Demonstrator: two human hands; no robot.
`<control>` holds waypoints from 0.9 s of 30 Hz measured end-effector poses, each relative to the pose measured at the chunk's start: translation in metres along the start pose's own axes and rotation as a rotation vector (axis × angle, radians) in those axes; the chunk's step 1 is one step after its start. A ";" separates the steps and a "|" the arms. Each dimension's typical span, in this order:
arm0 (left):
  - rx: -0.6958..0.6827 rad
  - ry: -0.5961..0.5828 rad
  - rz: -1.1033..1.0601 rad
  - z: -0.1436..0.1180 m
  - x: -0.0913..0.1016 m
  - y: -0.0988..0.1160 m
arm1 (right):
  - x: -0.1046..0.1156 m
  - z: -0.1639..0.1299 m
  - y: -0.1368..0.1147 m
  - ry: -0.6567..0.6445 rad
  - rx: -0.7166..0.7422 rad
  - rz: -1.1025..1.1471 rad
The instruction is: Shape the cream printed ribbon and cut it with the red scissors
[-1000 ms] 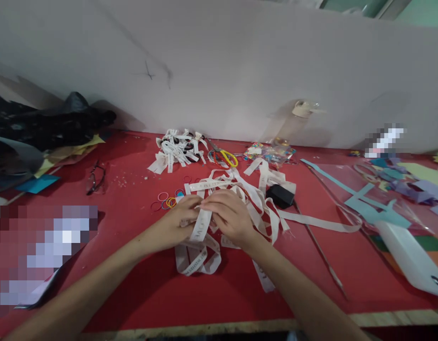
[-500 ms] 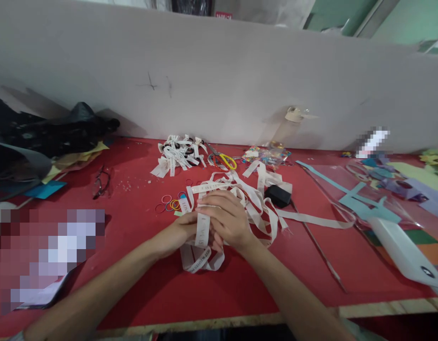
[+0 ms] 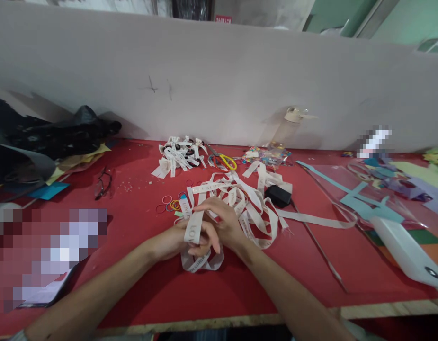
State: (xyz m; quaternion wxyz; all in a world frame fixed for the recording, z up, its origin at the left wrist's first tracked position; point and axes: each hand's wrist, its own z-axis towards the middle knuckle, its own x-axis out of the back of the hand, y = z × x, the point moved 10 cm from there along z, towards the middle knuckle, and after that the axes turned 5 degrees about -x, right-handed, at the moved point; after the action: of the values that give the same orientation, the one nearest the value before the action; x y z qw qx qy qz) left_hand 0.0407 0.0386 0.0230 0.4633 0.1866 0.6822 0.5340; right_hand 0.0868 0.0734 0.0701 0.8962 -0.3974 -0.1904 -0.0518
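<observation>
1. Near edge: both forearms enter from the bottom of the frame and meet at lower centre over the red table (image 3: 140, 289).
2. The left hand (image 3: 172, 242) lies at centre-left with its fingers curled around a printed cream ribbon (image 3: 193, 228); one band of the ribbon runs up and over this hand.
3. The right hand (image 3: 224, 222) sits just right of the left, touching it. Its thumb and forefinger pinch the same ribbon band at the top; the remaining fingers curl downward over the left hand.
4. Folded loops of the ribbon hang below both hands and rest on the table. The rest continues into a loose tangle of ribbon (image 3: 247, 201) immediately behind the right hand, with one tail running toward the right of the frame.
5. Left of the tangle: a cluster of small coloured elastic bands (image 3: 171, 203).
6. Right of the tangle, touching it: a small black box (image 3: 279, 195). A thin stick (image 3: 318, 246) runs from beside the box toward the lower right.
7. Centre-left, further back: a pair of spectacles (image 3: 102, 182).
8. Upper centre, near the partition: a pile of finished ribbon bows (image 3: 178, 155), with yellow-handled scissors (image 3: 226, 161) just to its right.
9. Right side: strips of light blue paper (image 3: 361, 201) and a white plastic object (image 3: 406, 253).
10. Far boundary: a grey partition wall (image 3: 219, 80).
</observation>
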 end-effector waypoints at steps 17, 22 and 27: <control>-0.467 0.439 -0.321 -0.012 0.049 0.045 | -0.033 -0.015 0.043 -0.244 -0.474 0.364; -0.441 0.436 -0.315 -0.012 0.045 0.042 | -0.041 -0.021 0.043 -0.347 -0.571 0.568; -0.438 0.428 -0.301 -0.015 0.043 0.039 | -0.045 -0.026 0.042 -0.377 -0.612 0.562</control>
State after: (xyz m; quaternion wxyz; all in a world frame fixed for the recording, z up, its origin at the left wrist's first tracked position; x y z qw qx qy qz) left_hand -0.0028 0.0767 0.0396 0.4122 -0.1364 0.6530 0.6206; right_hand 0.0630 0.0801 0.0082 0.6664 -0.6827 -0.2110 0.2130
